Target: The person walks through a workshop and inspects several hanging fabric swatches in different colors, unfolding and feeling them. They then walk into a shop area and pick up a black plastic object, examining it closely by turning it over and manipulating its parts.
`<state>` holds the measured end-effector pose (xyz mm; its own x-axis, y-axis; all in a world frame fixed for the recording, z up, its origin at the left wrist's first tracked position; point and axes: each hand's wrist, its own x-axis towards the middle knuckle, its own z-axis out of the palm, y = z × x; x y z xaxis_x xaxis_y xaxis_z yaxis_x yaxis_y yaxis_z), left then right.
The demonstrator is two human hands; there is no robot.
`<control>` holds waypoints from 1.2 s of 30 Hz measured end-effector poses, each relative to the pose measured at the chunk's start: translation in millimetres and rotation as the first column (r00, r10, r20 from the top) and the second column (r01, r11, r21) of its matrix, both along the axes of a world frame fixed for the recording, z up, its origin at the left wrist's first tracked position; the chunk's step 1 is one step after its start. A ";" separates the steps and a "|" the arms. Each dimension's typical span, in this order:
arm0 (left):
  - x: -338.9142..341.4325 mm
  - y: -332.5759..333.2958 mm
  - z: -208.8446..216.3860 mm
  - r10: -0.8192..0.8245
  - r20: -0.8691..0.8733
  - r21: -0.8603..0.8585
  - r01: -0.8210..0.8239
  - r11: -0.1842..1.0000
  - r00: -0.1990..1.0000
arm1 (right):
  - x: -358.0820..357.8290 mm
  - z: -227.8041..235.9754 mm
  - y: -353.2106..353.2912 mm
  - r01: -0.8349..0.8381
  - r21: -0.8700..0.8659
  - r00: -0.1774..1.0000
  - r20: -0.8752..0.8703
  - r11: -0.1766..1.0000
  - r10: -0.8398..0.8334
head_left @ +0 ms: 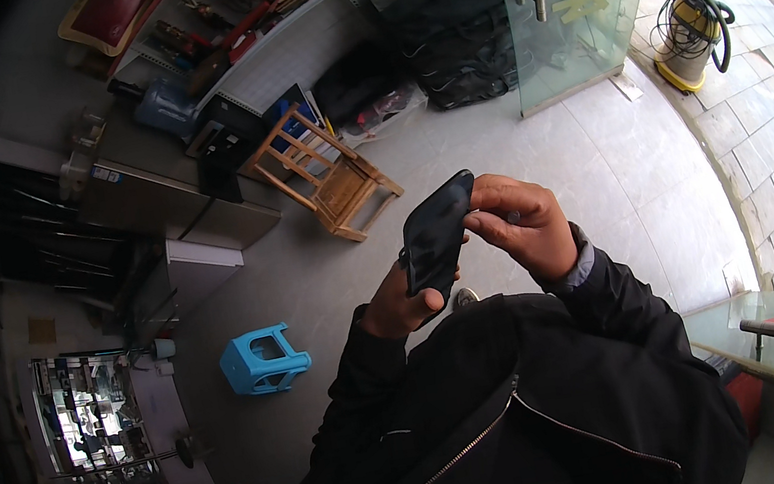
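A black smartphone (436,232), its dark face catching faint reflections, is held tilted in front of my chest. My left hand (404,305) grips its lower end, with the thumb lying over the near edge and the other fingers mostly hidden behind it. At the phone's upper right edge, the thumb and index finger of my right hand (527,220) close together in a pinch. A small shiny spot shows between the curled fingers of that hand; I cannot tell what it is.
A wooden chair (338,191) and a blue plastic stool (265,360) stand on the grey tiled floor. Beyond are a cabinet (142,195), loaded shelves (271,19) and stacked black bags (438,21). A glass door (568,41) opens onto paving with a yellow-black vacuum cleaner (687,37).
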<state>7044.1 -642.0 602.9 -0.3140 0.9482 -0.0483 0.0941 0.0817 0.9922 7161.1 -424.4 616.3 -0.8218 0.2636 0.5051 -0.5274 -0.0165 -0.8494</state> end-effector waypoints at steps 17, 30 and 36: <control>-0.6 8.3 1.2 -0.040 -0.018 0.025 0.040 0.999 0.999 | 3.5 -5.8 11.4 -0.084 0.048 0.993 -0.078 0.995 0.088; -0.2 16.7 -1.4 -0.004 0.052 0.047 0.001 0.999 0.999 | 6.3 -0.3 12.2 -0.073 0.050 0.997 -0.032 0.996 0.075; -8.1 10.7 -10.6 -0.050 0.089 -0.007 0.050 0.999 0.995 | 9.1 7.4 14.0 -0.064 0.009 0.996 0.056 0.998 0.064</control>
